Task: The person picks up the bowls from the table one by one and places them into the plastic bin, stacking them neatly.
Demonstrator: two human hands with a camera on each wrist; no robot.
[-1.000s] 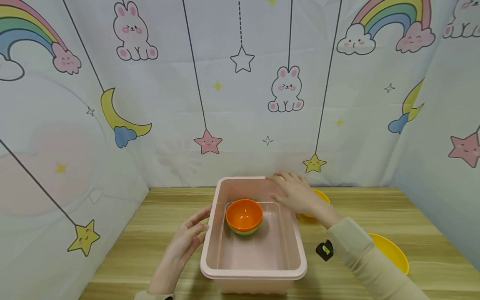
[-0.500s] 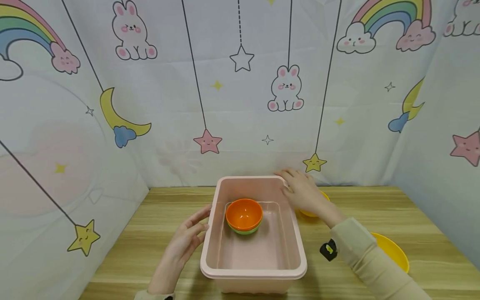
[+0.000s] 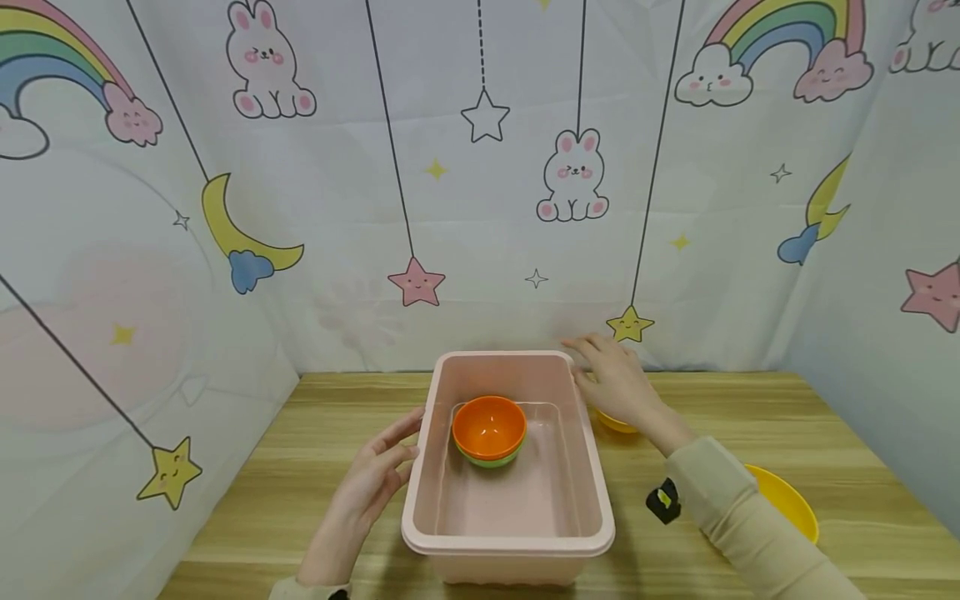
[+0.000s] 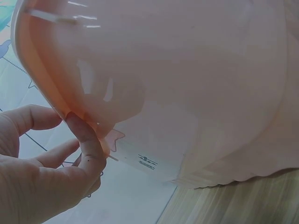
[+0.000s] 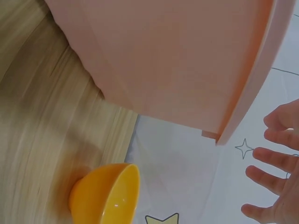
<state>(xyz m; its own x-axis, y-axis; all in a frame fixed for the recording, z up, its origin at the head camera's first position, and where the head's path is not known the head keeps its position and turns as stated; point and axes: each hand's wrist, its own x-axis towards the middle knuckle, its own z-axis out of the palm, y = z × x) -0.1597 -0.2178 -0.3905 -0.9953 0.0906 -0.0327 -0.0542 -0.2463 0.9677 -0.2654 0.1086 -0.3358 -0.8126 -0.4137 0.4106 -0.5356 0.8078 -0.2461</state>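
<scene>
Sliding off the pink tub (image 3: 508, 533), the right hand (image 3: 615, 382) now hovers past its far right corner, fingers spread and empty, above a yellow bowl (image 5: 106, 193). Left hand (image 3: 372, 481) stays put, straight fingers touching the tub's left rim; orange bowl (image 3: 488, 427) sits inside.

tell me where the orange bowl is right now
In the head view the orange bowl sits inside the pink bin, toward its far left, nested on a green bowl.
</scene>
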